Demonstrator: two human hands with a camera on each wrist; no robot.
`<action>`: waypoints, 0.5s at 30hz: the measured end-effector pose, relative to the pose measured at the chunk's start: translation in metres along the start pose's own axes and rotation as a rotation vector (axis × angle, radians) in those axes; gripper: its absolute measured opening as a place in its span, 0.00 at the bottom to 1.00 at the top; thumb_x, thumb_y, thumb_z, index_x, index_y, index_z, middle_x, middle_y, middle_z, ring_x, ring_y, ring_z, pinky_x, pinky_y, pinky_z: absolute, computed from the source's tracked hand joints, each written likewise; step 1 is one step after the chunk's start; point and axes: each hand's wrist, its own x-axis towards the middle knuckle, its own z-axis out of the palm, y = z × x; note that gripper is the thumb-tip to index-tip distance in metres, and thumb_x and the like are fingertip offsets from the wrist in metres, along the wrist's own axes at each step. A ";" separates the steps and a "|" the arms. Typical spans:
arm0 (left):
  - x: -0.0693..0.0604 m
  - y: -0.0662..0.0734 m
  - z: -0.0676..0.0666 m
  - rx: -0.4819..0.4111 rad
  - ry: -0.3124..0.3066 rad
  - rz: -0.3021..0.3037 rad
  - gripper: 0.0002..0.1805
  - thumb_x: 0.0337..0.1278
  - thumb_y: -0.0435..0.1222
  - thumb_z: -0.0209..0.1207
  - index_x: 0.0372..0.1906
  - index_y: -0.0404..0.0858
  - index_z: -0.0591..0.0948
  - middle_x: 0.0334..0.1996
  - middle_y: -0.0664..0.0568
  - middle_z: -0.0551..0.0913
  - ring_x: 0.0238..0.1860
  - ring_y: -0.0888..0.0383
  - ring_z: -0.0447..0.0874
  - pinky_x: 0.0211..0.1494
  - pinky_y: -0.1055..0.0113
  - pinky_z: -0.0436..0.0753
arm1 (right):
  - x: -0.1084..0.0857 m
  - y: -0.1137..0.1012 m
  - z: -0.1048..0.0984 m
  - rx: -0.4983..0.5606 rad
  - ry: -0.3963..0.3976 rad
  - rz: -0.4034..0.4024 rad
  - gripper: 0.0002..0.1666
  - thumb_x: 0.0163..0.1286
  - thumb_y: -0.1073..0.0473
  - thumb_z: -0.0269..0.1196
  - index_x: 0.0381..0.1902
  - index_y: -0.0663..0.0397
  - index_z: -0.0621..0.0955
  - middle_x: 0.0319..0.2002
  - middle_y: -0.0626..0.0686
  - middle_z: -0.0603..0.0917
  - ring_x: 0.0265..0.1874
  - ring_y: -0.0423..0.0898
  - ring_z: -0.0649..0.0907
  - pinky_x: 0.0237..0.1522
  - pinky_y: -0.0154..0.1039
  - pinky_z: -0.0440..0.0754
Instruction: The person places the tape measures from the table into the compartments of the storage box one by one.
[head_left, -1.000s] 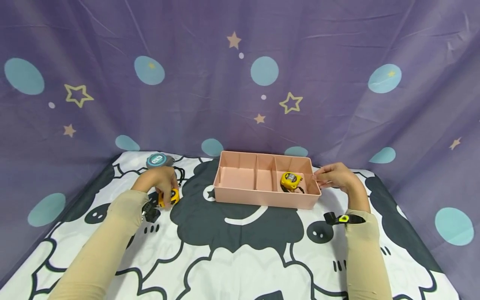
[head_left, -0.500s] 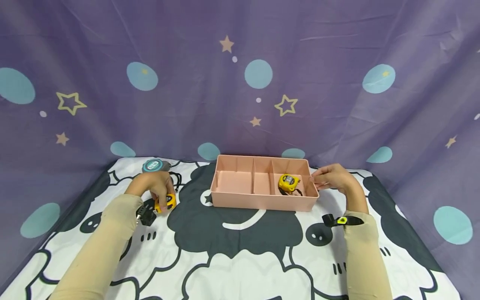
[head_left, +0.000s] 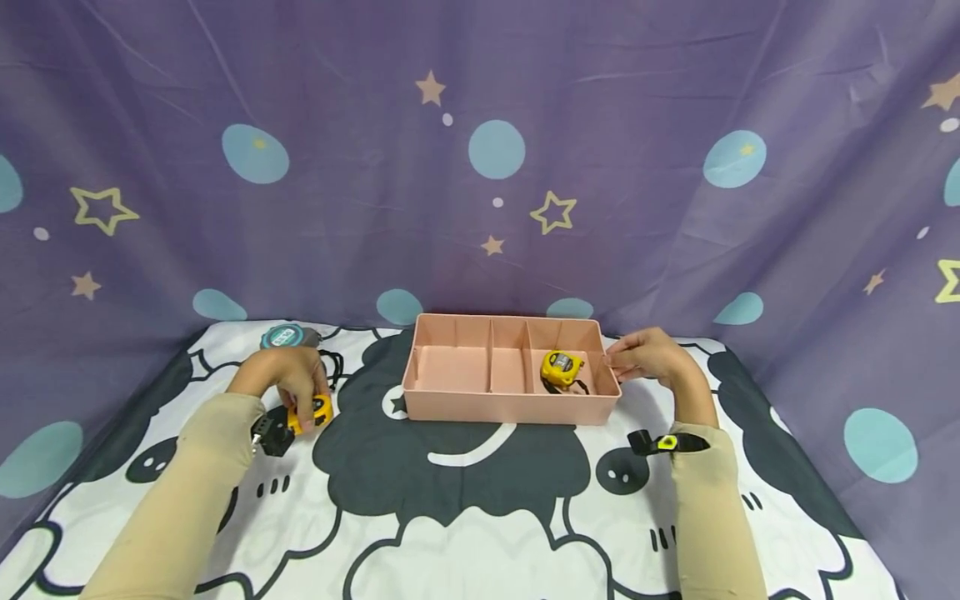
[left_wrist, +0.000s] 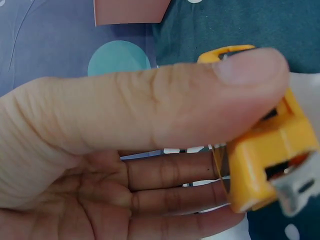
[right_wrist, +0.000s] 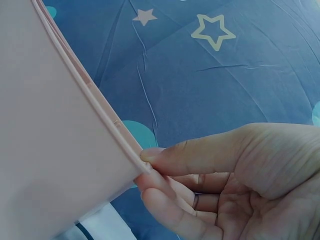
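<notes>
On the left, my left hand [head_left: 291,382] holds a yellow-orange tape measure [head_left: 321,411] just above or on the cloth; I cannot tell which. In the left wrist view the thumb lies across this tape measure [left_wrist: 265,170], with its metal hook end facing out and the fingers behind it. My right hand [head_left: 651,360] pinches the right end of a pink divided box [head_left: 510,407]. The right wrist view has thumb and finger of the hand [right_wrist: 240,175] on the box's rim [right_wrist: 102,117]. A second yellow tape measure [head_left: 561,367] with a dark strap lies in the box's right compartment.
A teal and grey tape measure [head_left: 287,336] with a black strap lies behind my left hand. The table is covered by a black and white cartoon cloth [head_left: 480,550]. A purple curtain [head_left: 360,208] with stars and dots hangs right behind the box.
The whole head view has shifted, so everything sits further left. Both hands keep their holds, the left on the tape measure and the right on the box's end.
</notes>
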 end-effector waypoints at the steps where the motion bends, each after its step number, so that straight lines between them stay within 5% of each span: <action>1: 0.000 0.000 0.000 -0.001 0.002 0.003 0.23 0.38 0.25 0.77 0.47 0.30 0.87 0.36 0.51 0.91 0.36 0.58 0.87 0.48 0.55 0.89 | 0.000 0.000 0.000 0.002 0.001 0.001 0.19 0.68 0.67 0.65 0.53 0.78 0.80 0.31 0.46 0.88 0.28 0.40 0.86 0.38 0.38 0.89; 15: -0.003 0.001 0.002 -0.008 0.018 0.013 0.22 0.37 0.25 0.78 0.45 0.30 0.88 0.35 0.53 0.90 0.35 0.59 0.86 0.47 0.56 0.88 | 0.001 -0.004 0.005 0.029 -0.007 0.033 0.27 0.70 0.68 0.61 0.63 0.78 0.71 0.33 0.49 0.87 0.29 0.40 0.85 0.38 0.37 0.88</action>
